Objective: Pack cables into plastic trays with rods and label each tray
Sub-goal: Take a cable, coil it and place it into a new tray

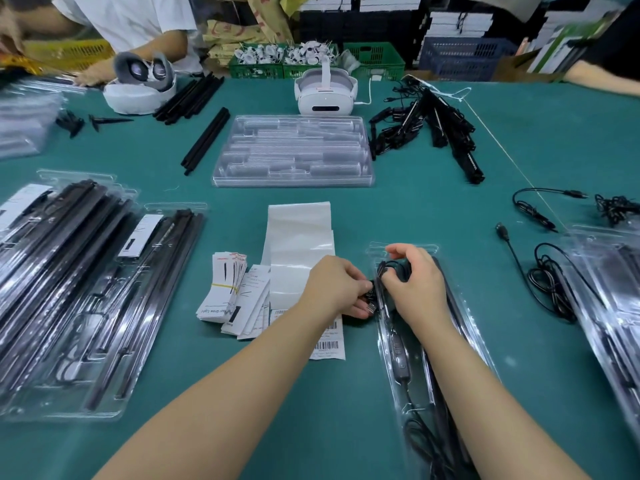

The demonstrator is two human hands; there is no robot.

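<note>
A narrow clear plastic tray [474,336] lies on the green table in front of me, with black rods and a black cable [398,351] in it. My left hand [337,289] pinches the cable's USB plug end at the tray's left edge. My right hand [414,285] grips the coiled part of the same cable over the tray's upper end. A strip of white label backing with barcode labels [329,341] and a banded stack of printed cards [225,291] lie just left of my hands.
Filled, labelled trays [104,299] are stacked at the left, more trays [609,299] at the right. A stack of empty clear trays [294,150] sits mid-table. Loose black rods [206,142], loose cables [550,282], bundled parts [450,129], two white headsets [325,95]; other people's arms at the far edge.
</note>
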